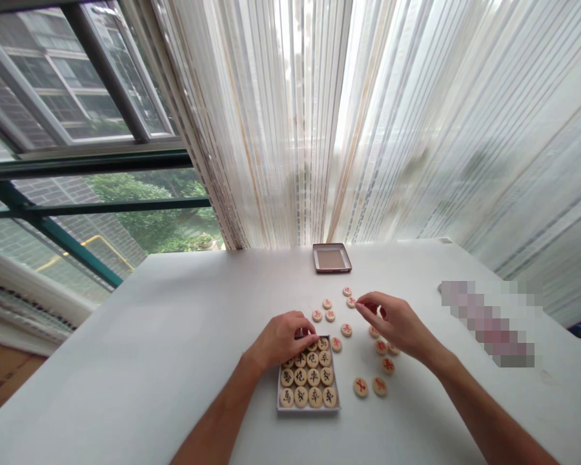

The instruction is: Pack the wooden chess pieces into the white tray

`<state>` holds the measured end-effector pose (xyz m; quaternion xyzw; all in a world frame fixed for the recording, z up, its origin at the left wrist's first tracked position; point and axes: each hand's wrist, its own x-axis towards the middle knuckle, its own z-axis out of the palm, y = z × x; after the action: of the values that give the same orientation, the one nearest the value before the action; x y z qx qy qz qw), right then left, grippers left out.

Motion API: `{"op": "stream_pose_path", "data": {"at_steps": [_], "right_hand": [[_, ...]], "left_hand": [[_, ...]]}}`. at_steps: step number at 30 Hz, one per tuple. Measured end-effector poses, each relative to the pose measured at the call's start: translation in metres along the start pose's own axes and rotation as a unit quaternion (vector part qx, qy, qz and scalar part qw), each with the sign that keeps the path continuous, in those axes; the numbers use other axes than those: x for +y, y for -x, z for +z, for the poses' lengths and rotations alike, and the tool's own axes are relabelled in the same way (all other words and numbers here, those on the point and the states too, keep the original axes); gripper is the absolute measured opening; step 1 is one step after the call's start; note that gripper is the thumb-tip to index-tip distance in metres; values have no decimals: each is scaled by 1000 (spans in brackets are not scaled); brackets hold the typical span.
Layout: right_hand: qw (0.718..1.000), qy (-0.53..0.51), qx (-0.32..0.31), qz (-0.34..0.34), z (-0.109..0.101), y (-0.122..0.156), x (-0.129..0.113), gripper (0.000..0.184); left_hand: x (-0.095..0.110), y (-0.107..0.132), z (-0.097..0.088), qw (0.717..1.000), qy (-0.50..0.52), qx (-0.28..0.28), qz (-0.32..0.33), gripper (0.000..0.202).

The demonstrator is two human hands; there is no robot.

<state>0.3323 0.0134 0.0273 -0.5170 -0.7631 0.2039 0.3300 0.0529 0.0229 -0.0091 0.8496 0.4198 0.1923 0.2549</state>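
Observation:
A small white tray (309,409) on the white table (174,349) holds several round wooden chess discs with black characters. My left hand (283,338) rests curled over the tray's far end, fingers pressed on a disc there. Loose discs with red characters (361,387) lie scattered to the right of the tray. My right hand (392,321) hovers over them, its fingertips pinched at a red-marked disc (351,301).
A brown box lid (332,258) lies at the table's far edge below striped sheer curtains. A blurred-out patch (489,321) sits at the right. A window shows at the left, with the table's left edge beside it.

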Motion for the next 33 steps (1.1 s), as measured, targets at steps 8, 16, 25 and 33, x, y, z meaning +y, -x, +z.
{"op": "stream_pose_path", "data": {"at_steps": [8, 16, 25, 33], "right_hand": [[998, -23, 48, 32, -1, -22, 43, 31], [997, 7, 77, 25, -8, -12, 61, 30], [996, 18, 82, 37, -21, -12, 68, 31], [998, 16, -61, 12, -40, 50, 40, 20]], "left_hand": [[-1, 0, 2, 1000, 4, -1, -16, 23], [-4, 0, 1, 1000, 0, -3, -24, 24], [-7, -1, 4, 1000, -13, 1, -23, 28], [-8, -1, 3, 1000, -22, 6, -12, 31]]}}
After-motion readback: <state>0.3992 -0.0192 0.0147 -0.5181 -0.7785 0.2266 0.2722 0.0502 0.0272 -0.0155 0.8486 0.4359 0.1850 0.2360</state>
